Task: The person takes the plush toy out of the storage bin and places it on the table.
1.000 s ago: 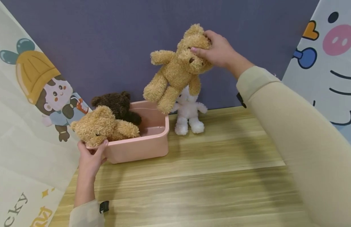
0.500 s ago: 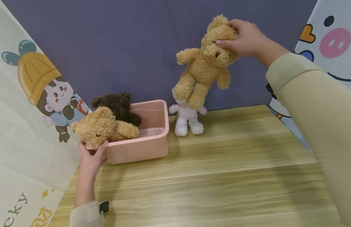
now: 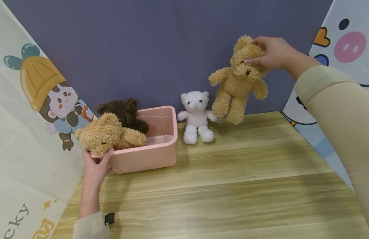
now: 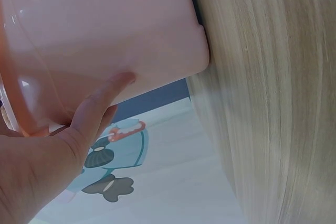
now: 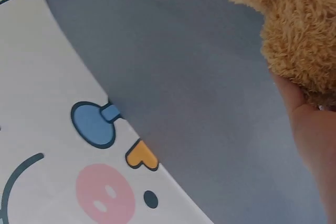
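My right hand (image 3: 275,54) grips a tan teddy bear (image 3: 239,79) by the side of its head, upright and tilted a little, above the back of the table and right of a white teddy bear (image 3: 197,116). In the right wrist view the held bear's fur (image 5: 307,30) fills the upper right corner. At the left, my left hand (image 3: 96,167) holds the near left corner of a pink bin (image 3: 144,159). The left wrist view shows the thumb (image 4: 102,103) against the bin's wall. Another tan teddy bear (image 3: 102,132) and a dark brown one (image 3: 120,111) lie in the bin's left part.
The white bear sits on the wooden table (image 3: 208,192) against the dark blue back panel (image 3: 142,49), just right of the bin. Printed panels flank both sides, with a cartoon child (image 3: 59,96) on the left and a pink snout (image 3: 350,47) on the right.
My right hand has carried the tan bear rightward from above the bin's right end, rising and then lowering. The white bear's face and body now show fully. My left hand stays on the bin.
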{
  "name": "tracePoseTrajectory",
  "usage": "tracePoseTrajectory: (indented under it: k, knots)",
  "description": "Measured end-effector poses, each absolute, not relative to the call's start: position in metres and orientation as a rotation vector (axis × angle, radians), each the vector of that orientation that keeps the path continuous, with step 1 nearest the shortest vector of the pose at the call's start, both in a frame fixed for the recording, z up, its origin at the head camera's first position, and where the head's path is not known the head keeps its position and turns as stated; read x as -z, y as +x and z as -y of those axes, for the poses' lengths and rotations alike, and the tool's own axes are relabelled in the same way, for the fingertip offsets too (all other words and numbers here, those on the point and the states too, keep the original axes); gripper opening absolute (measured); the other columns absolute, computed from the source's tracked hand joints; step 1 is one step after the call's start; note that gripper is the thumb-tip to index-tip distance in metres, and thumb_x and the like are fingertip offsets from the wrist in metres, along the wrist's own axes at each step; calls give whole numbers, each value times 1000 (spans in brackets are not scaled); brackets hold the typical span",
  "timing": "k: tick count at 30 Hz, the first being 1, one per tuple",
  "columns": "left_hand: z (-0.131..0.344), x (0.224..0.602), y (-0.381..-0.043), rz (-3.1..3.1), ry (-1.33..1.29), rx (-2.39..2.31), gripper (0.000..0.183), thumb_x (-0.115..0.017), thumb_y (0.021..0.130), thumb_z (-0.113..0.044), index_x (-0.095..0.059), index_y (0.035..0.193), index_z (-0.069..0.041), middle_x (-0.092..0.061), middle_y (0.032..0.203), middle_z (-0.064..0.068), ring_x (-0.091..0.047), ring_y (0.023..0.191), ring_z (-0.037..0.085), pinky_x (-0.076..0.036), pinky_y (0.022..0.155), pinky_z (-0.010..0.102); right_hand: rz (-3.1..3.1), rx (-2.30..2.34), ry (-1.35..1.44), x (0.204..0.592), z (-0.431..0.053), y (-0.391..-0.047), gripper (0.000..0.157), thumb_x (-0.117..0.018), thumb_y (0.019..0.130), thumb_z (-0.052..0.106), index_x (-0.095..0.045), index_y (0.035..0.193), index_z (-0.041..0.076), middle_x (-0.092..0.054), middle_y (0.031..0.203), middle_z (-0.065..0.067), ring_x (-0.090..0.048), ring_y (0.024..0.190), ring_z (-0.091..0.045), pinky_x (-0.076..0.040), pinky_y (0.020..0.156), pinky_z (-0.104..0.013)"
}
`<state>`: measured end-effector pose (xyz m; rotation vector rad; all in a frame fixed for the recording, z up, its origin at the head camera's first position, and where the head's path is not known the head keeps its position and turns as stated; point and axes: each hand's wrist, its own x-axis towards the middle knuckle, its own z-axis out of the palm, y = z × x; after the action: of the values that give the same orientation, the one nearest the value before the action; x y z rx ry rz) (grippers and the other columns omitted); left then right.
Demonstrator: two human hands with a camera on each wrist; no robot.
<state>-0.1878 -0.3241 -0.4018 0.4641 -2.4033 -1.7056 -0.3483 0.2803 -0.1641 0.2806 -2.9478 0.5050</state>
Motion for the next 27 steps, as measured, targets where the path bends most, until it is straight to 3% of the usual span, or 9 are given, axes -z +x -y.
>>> tracePoseTrajectory:
  k: [5,17,21,27]
  knots:
    - [323,401,-187,2386,461,1718,103,-66,101,-55,8,166,-27,-11,178,20,-33,157,41,-61,75,26,2999,-370,392,178,-289,-352,95,-58,107,52,-12,169,-2,-23,169,-37,-27,152,-60,-30,120,-76]
    - [324,401,-188,2370,471,1724,103,-67,101,-54,8,166,-27,-11,178,21,-33,157,40,-61,74,25,3139,-173,639,217,-291,-356,89,-62,108,47,-21,166,-6,-28,165,-38,-29,150,-60,-29,121,-75]
    - [324,401,-187,2390,478,1704,104,-66,101,-55,9,167,-27,-12,178,20,-34,157,40,-64,78,31,3145,-197,636,228,-291,-355,88,-63,107,46,-22,165,-6,-27,165,-38,-28,150,-60,-28,121,-75]
    - [324,401,-187,2401,477,1707,104,-66,101,-56,10,167,-28,-10,178,20,-32,159,39,-64,95,50,3150,-261,630,241,-292,-355,88,-64,107,44,-22,166,-6,-26,166,-38,-29,150,-60,-30,121,-75]
